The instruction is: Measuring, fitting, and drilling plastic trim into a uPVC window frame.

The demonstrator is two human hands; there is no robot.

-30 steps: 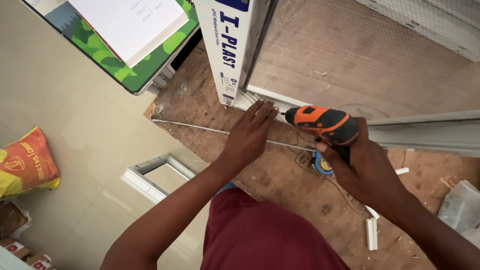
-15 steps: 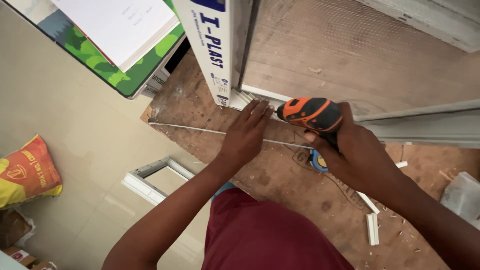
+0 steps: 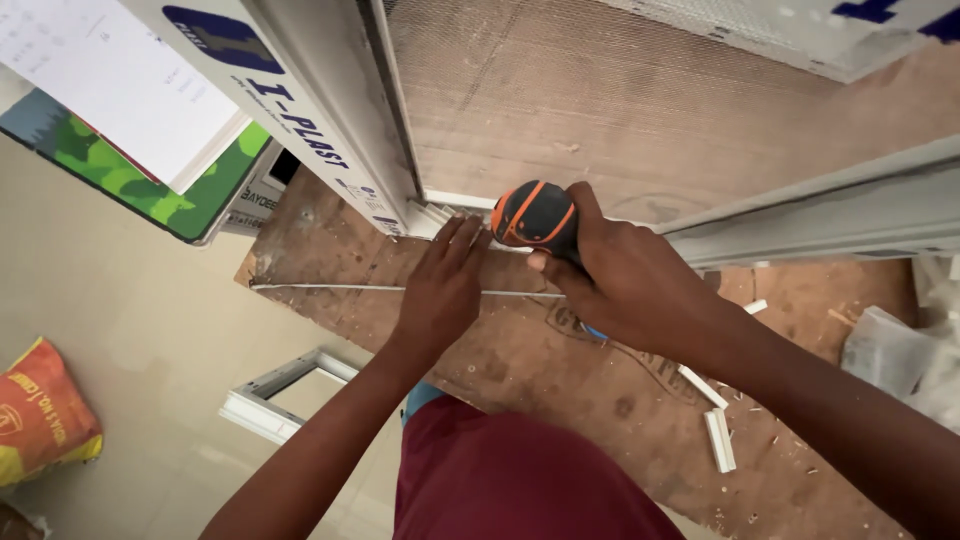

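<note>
Right hand (image 3: 625, 285) wraps an orange-and-black drill (image 3: 535, 215), aimed at the white frame (image 3: 400, 160) corner; left hand (image 3: 445, 285) lies flat, holding nothing, steadying the frame near the counter's (image 3: 560, 360) far edge.

Our right hand (image 3: 625, 285) covers the grip and front end of the orange-and-black drill (image 3: 537, 215), so we cannot see its bit. The white frame (image 3: 330, 120) runs off the top edge. The orange sack (image 3: 40, 420) is cut by the left edge, and the crumpled clear plastic (image 3: 900, 350) by the right.
</note>
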